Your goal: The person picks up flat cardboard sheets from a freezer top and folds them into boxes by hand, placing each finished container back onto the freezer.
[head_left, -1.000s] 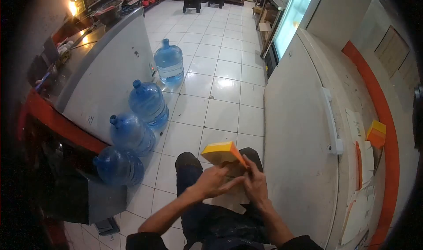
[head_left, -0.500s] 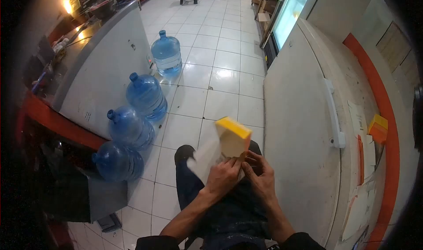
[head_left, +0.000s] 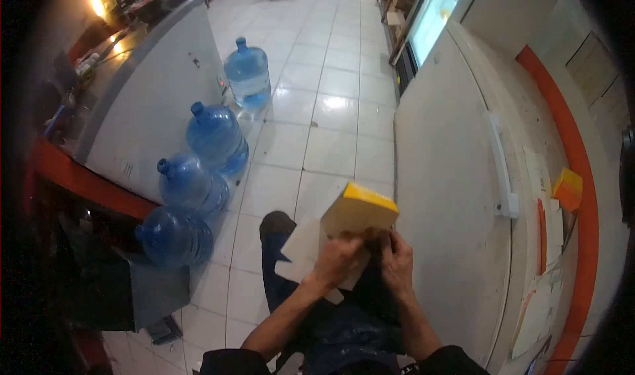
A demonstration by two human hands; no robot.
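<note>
Over my lap is a partly folded cardboard box (head_left: 357,217), with a plain pale inside and a yellow edge at the top. Its loose white flaps spread out to the lower left. My left hand (head_left: 338,261) is closed on the lower part of the cardboard, its fingers blurred by motion. Close beside it, my right hand (head_left: 397,262) grips the box's right side with bent fingers. The fingertips of both hands meet near the box's lower edge, and what they pinch there is partly hidden.
Several blue water jugs (head_left: 248,77) stand in a row on the white tiled floor (head_left: 284,133) at left. A white chest freezer (head_left: 456,196) is on my right, with a yellow and orange box (head_left: 567,190) and flat cardboard pieces (head_left: 534,322) on top.
The box has shifted slightly right and turned, so more of its inside and loose flaps show. Both hands stay on it. The whole view has tilted a little.
</note>
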